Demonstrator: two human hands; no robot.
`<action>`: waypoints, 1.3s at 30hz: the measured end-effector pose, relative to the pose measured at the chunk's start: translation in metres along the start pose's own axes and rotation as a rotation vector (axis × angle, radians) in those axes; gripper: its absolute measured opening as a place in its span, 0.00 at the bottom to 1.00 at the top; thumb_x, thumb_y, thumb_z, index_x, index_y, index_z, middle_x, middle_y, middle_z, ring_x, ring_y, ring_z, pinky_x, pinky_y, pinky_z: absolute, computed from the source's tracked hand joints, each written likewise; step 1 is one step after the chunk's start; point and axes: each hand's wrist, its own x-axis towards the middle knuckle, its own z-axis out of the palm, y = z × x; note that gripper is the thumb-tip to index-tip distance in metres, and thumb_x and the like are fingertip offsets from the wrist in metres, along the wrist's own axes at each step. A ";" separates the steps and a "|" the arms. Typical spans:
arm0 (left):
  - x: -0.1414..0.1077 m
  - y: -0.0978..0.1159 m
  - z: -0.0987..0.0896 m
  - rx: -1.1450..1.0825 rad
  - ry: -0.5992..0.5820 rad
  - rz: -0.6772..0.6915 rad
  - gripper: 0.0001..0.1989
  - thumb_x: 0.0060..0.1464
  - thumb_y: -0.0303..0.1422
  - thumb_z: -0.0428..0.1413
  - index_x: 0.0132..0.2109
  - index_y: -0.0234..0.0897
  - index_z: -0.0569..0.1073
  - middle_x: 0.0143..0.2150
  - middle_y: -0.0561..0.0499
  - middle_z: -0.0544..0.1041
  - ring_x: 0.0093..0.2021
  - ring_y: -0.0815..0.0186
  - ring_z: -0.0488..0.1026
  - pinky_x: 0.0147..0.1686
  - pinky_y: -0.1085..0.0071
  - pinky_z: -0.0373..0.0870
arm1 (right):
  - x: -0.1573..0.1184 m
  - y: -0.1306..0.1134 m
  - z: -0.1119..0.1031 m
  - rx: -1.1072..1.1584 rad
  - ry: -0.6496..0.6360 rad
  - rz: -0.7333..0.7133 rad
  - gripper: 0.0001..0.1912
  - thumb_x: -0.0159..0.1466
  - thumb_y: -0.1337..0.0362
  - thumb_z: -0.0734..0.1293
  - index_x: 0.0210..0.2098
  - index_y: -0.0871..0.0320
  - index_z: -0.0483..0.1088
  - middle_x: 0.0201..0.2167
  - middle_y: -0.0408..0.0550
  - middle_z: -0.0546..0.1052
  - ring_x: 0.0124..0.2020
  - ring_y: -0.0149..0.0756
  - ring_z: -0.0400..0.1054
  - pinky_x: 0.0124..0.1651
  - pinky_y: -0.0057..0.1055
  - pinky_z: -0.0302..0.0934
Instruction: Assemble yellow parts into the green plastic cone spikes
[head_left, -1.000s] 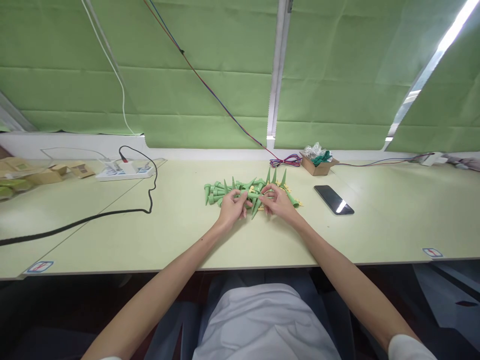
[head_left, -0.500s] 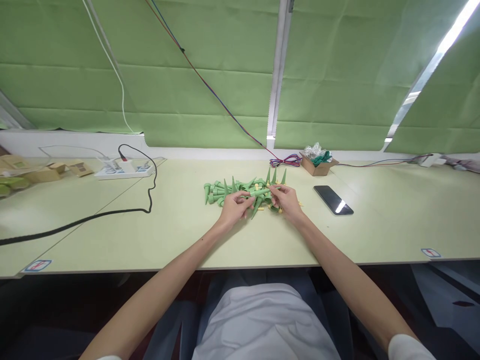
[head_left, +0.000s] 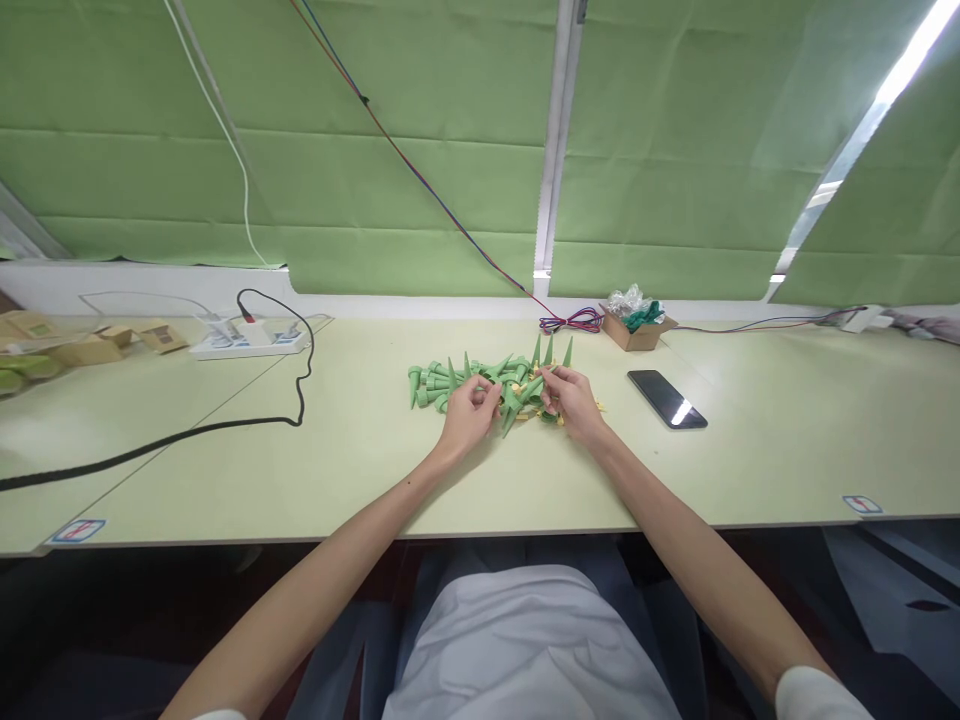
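Note:
Loose green plastic watering spikes [head_left: 435, 385] with cone-shaped tips lie heaped on the table, some standing point up. My right hand [head_left: 571, 400] is closed at the heap's right side, pinching the tip of a green spike [head_left: 529, 390] that slants down to the left. At the front of the heap, my left hand [head_left: 468, 414] is closed, its thumb and fingertips pinched together. Whatever it holds is too small or hidden to make out. Small yellow pieces [head_left: 600, 406] lie among the spikes and beside my right hand.
Right of the hands lies a black phone [head_left: 667, 400]. Behind it a small cardboard box [head_left: 634, 335] holds clear and green plastic, beside a coiled cable [head_left: 574, 321]. On the left are a power strip [head_left: 251, 345], a black cord [head_left: 202, 430] and cardboard pieces [head_left: 82, 345].
My left hand has drawn slightly left, away from the head of the spike it held with my right hand. The spike now slants lower. My right hand has hardly moved.

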 end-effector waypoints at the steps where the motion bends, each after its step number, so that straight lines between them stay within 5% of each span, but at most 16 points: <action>1: 0.000 0.000 0.000 0.008 0.004 0.006 0.17 0.59 0.47 0.53 0.33 0.38 0.65 0.22 0.55 0.71 0.15 0.74 0.60 0.18 0.75 0.56 | 0.000 0.000 0.000 0.001 -0.010 -0.001 0.22 0.49 0.49 0.76 0.31 0.60 0.71 0.16 0.36 0.63 0.17 0.25 0.56 0.16 0.23 0.47; 13: -0.007 0.004 0.003 0.239 -0.011 0.199 0.15 0.63 0.45 0.49 0.34 0.39 0.64 0.20 0.57 0.66 0.21 0.70 0.62 0.26 0.72 0.58 | -0.001 0.003 0.002 -0.103 -0.053 -0.033 0.21 0.56 0.45 0.70 0.33 0.56 0.67 0.15 0.36 0.61 0.16 0.27 0.54 0.17 0.25 0.48; 19: -0.008 0.001 0.001 0.306 -0.025 0.245 0.15 0.64 0.44 0.48 0.34 0.39 0.65 0.21 0.56 0.67 0.22 0.69 0.62 0.26 0.72 0.57 | -0.012 0.001 0.010 -0.600 0.079 -0.515 0.15 0.67 0.52 0.61 0.29 0.56 0.64 0.24 0.43 0.67 0.24 0.31 0.60 0.27 0.29 0.55; 24: -0.008 0.000 0.000 0.350 -0.047 0.285 0.14 0.64 0.41 0.49 0.33 0.38 0.66 0.23 0.55 0.69 0.23 0.69 0.63 0.27 0.72 0.57 | -0.022 -0.006 0.023 -0.917 -0.010 -0.746 0.13 0.68 0.59 0.60 0.28 0.56 0.62 0.23 0.42 0.65 0.25 0.32 0.58 0.32 0.30 0.54; 30: -0.007 0.000 0.001 0.415 -0.085 0.301 0.13 0.62 0.36 0.50 0.29 0.37 0.66 0.22 0.55 0.69 0.23 0.69 0.63 0.27 0.72 0.57 | -0.015 -0.010 0.028 -1.059 -0.032 -0.771 0.12 0.67 0.62 0.60 0.26 0.55 0.60 0.23 0.44 0.68 0.25 0.33 0.60 0.31 0.30 0.52; 39: -0.006 -0.005 0.002 0.435 -0.152 0.292 0.12 0.60 0.35 0.51 0.29 0.36 0.69 0.21 0.54 0.70 0.23 0.70 0.64 0.27 0.72 0.58 | 0.051 -0.026 0.032 -0.973 0.183 -0.638 0.11 0.67 0.59 0.59 0.36 0.56 0.71 0.25 0.44 0.74 0.26 0.35 0.66 0.37 0.29 0.57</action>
